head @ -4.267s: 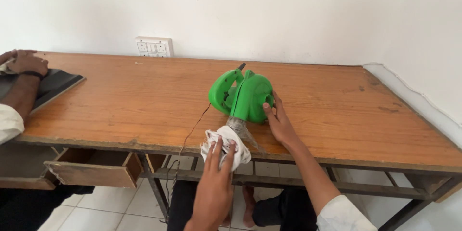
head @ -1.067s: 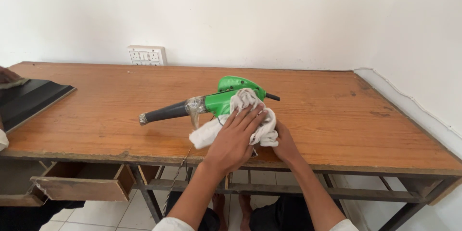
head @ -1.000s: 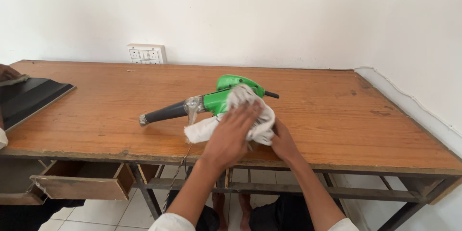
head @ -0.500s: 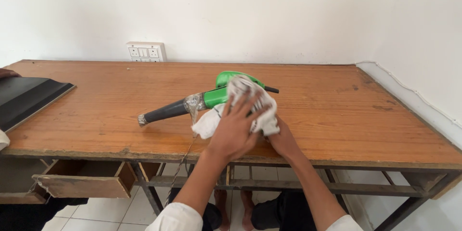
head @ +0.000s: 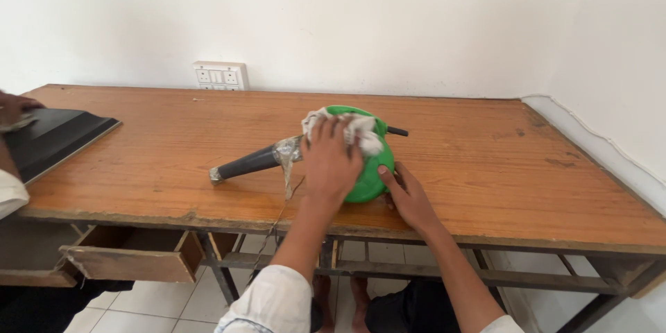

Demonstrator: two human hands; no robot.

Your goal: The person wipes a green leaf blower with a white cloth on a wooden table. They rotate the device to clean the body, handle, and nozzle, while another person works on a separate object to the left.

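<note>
A green blower (head: 361, 173) lies on its side, white cloth (head: 347, 128) draped on top.
</note>
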